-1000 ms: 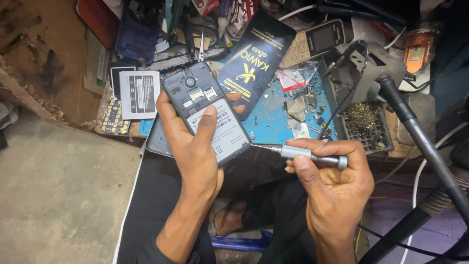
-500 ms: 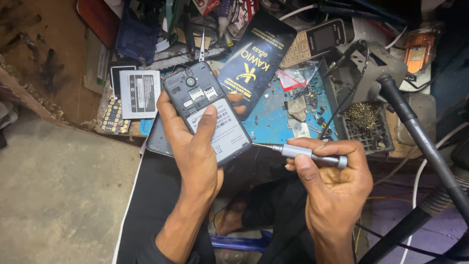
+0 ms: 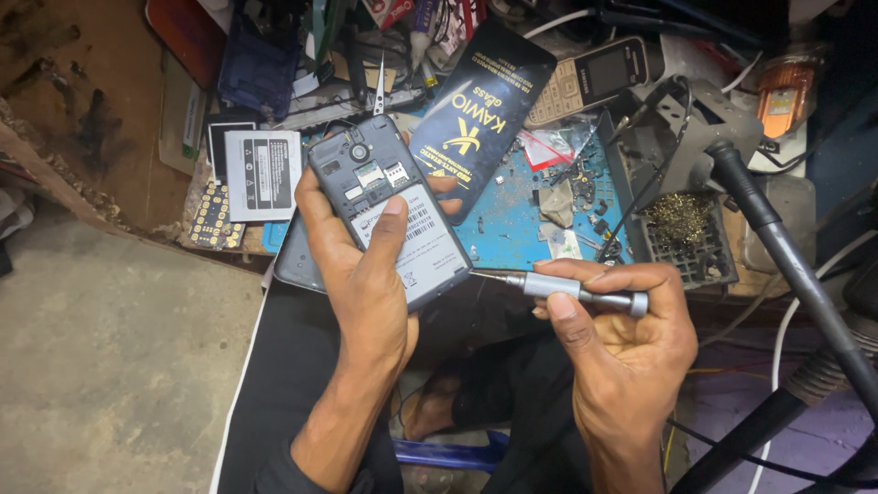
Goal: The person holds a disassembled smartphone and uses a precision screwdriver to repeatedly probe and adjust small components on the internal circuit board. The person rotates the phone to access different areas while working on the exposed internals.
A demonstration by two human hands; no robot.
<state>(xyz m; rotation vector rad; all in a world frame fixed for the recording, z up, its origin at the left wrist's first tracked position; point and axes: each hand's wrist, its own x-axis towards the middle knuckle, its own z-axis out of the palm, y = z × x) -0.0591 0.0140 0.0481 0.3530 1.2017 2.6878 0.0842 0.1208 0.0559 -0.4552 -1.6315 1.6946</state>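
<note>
My left hand (image 3: 366, 284) grips a dark phone (image 3: 384, 206) with its back cover off, so the inner frame, card slots and white label show. The thumb lies across the label. My right hand (image 3: 617, 334) holds a small silver precision screwdriver (image 3: 567, 291) almost level. Its thin tip points left and sits at the phone's lower right edge. Both hands hover over my lap, just in front of a cluttered repair bench.
A blue work mat (image 3: 512, 220) carries loose screws and small parts. A long black packet (image 3: 480, 114), a keypad phone (image 3: 594, 78), a white-labelled battery (image 3: 261, 174), tweezers (image 3: 379, 87) and a tray of brass wool (image 3: 681, 224) lie around. A black hose (image 3: 786, 265) runs down the right.
The screwdriver tip has edged left until it meets the phone's lower right edge. My left hand and the phone have hardly moved.
</note>
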